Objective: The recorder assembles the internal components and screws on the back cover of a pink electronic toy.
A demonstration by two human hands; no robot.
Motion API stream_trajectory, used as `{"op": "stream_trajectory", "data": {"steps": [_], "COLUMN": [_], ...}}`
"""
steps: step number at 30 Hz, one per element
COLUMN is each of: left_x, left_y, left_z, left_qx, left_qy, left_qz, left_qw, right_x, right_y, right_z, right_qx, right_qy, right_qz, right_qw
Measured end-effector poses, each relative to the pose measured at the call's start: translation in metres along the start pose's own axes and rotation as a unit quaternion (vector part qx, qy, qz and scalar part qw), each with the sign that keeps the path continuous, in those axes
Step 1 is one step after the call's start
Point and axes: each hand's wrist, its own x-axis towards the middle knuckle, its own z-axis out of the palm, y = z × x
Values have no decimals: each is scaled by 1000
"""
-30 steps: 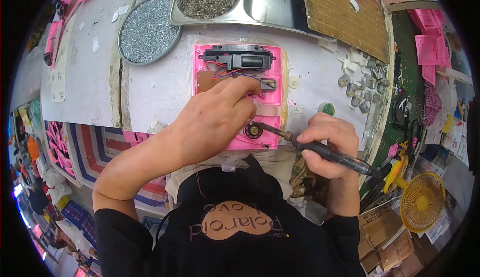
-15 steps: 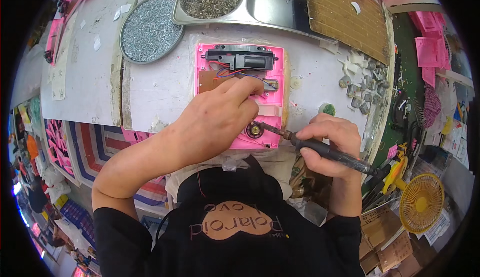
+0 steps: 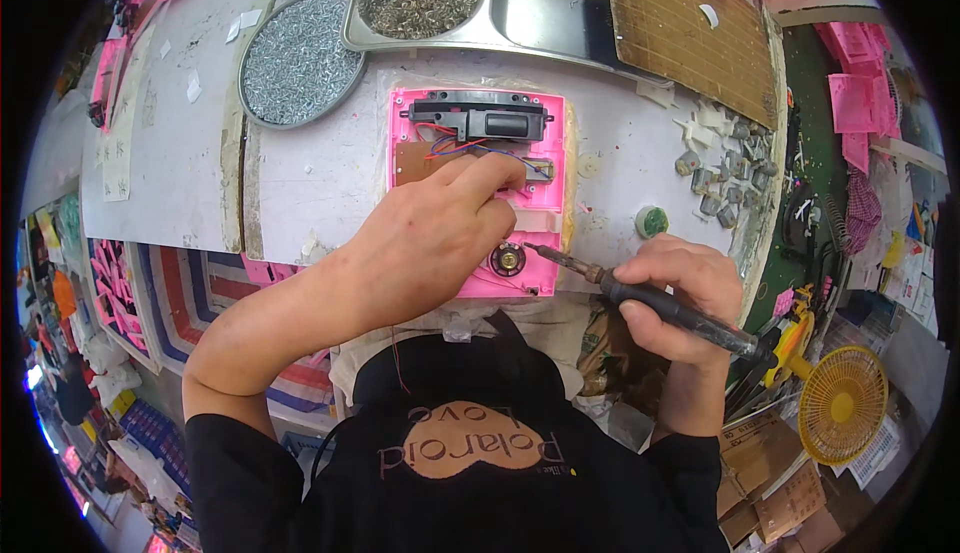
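Note:
A pink plastic casing (image 3: 545,278) lies in front of me, with a black plastic module (image 3: 480,118) along its far side. Red and blue wires (image 3: 472,146) run from it past a brown board (image 3: 413,163). My left hand (image 3: 430,223) rests across the casing, fingers closed in a pinch; what they hold is hidden. Near the front sits a small round speaker (image 3: 508,260). In my right hand (image 3: 690,298) is a soldering iron (image 3: 680,318), its tip just right of the speaker's upper edge. Whether the tip touches anything is too small to tell.
Beyond the casing stand a round tray of screws (image 3: 303,61) and a metal tray (image 3: 545,8) with small metal parts. Several small motors (image 3: 730,173) lie at the right, near a green-filled round tin (image 3: 651,221). A yellow fan (image 3: 843,403) stands lower right.
My right hand has drawn the soldering iron a little to the right, so its tip has come away from the speaker's top edge. My left hand stays in place.

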Motion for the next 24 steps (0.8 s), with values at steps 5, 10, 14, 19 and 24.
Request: {"op": "stream_trajectory", "data": {"steps": [5, 10, 14, 19, 24], "left_x": [0, 0, -1, -1, -1], "left_y": [-1, -1, -1, -1, 0], "left_z": [2, 2, 2, 1, 1], "left_qx": [0, 0, 0, -2, 0], "left_qy": [5, 12, 12, 9, 1], "left_qz": [2, 4, 5, 4, 0], "left_qw": [1000, 1000, 1000, 1000, 1000], "right_x": [2, 6, 8, 8, 7], "right_y": [2, 3, 3, 2, -9], "right_z": [4, 8, 11, 13, 17], "right_qx": [0, -2, -2, 23, 130], "right_qy": [-15, -30, -37, -18, 27], "right_qz": [-6, -9, 3, 57, 236], "right_qw": [1000, 1000, 999, 998, 963]}}
